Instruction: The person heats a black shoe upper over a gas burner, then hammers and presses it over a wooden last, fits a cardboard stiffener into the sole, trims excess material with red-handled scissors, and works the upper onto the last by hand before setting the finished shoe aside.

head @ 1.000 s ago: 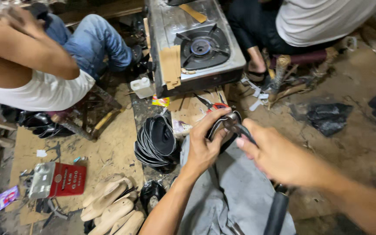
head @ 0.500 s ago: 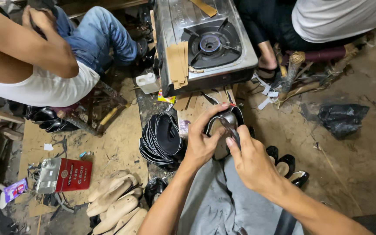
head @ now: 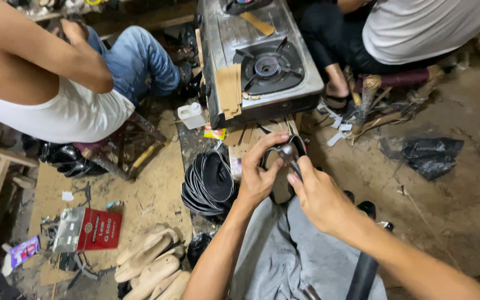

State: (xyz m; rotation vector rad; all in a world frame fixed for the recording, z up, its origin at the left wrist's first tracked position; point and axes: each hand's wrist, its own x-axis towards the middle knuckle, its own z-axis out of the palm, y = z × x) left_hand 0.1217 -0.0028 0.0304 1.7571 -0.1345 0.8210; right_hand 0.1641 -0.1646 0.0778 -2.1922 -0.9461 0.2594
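A black shoe upper (head: 290, 153) is gripped by the left hand (head: 259, 178), its long axis pointing toward the gas stove (head: 262, 66). Its near end is pinched by the right hand (head: 320, 197).

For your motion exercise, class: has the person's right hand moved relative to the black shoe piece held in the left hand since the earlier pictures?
Yes. The right hand has closed in toward the left hand and now touches the black shoe piece, just below the gas stove.
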